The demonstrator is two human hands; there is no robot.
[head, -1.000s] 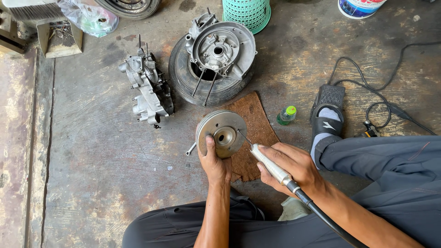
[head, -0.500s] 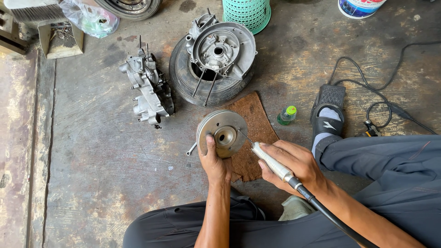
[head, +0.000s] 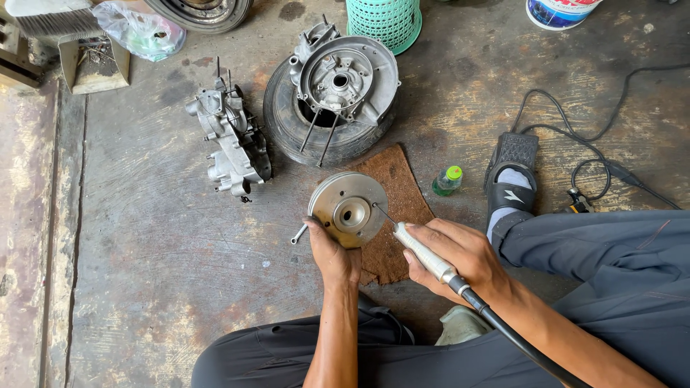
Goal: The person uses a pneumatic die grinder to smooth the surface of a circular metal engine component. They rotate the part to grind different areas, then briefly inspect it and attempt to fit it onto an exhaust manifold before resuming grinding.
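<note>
The left hand (head: 335, 253) is closed around the lower edge of a round metal disc (head: 348, 209), holding it tilted up off the floor, thumb on its rim. The right hand (head: 454, 256) is wrapped pen-style round a slim rotary tool handpiece (head: 424, 255) (a black flexible shaft trails from its rear), whose thin bit reaches the disc's right edge. Just behind the disc lies a brown mat (head: 394, 194) on the concrete floor (head: 158, 266). Beyond the disc, an engine casing sits on a small tyre (head: 287, 122); left of the disc lies a crankcase half (head: 228, 144), right of it a small green-capped bottle (head: 447, 181)
</note>
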